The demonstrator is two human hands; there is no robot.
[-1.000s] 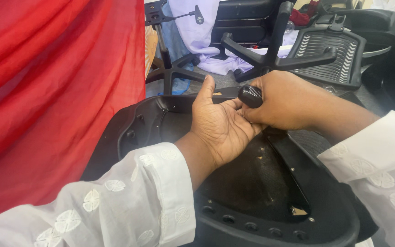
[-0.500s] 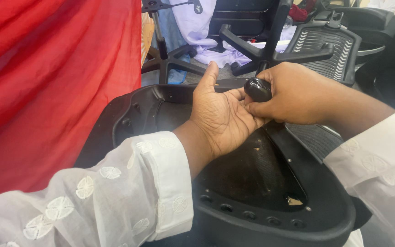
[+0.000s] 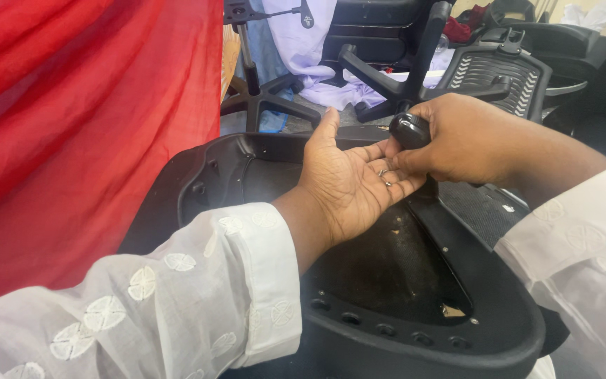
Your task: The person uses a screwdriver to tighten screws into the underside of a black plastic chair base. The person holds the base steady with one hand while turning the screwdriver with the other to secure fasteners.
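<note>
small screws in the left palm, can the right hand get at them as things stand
Probably yes. The left hand lies open, palm up, with the small screws uncovered. The right hand holds a black knob, its fingertips right beside them.

Glossy black round knob [image 3: 410,130] held upright over black seat shell [image 3: 415,309]

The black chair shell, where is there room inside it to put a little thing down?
The dark hollow of the black chair shell is bare, between the left hand above and the front rim's row of holes below. Up top it is crowded: the right hand grips a round black knob beside the open left palm, which holds small metal bits.
</note>
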